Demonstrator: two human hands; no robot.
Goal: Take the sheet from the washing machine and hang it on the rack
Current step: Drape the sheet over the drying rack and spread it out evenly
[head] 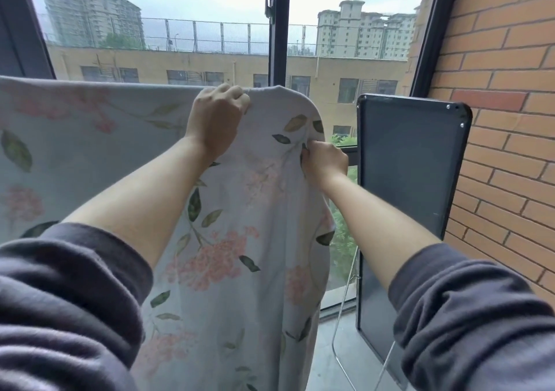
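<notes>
Left hand: my left hand (pixel 216 121) is closed, its fingers curled over the top edge of the pale blue-grey cloth sheet printed with pink blossoms and green leaves (pixel 240 240). The back of the hand faces me, with cloth bunched in the grip.
Right hand: my right hand (pixel 324 162) sits lower than the left and just to its right. Its fingertips pinch a fold at the sheet's right edge, and the fingers are curled in.
Hands, together or apart: apart but near each other, both clamped on the same sheet, with the cloth's rounded top corner between them.
Sheet: it hangs straight down from my left hand, past both forearms. It also stretches away to the left of that hand along a level top line. Creases run toward the right hand's pinch.
Rack: thin silver metal tube legs of the rack (pixel 342 315) show below my right forearm, just right of the hanging cloth. Whatever bears the sheet's top edge is covered by the cloth.
Sleeves: dark grey knit sleeves (pixel 60 300) are pushed up on both forearms.
Right of my right hand: a tall dark flat panel with rounded corners (pixel 411 195) stands upright, with an orange brick wall (pixel 495 120) to its right.
Beyond my hands: a black window frame (pixel 277 45), with a yellow building and tower blocks outside.
</notes>
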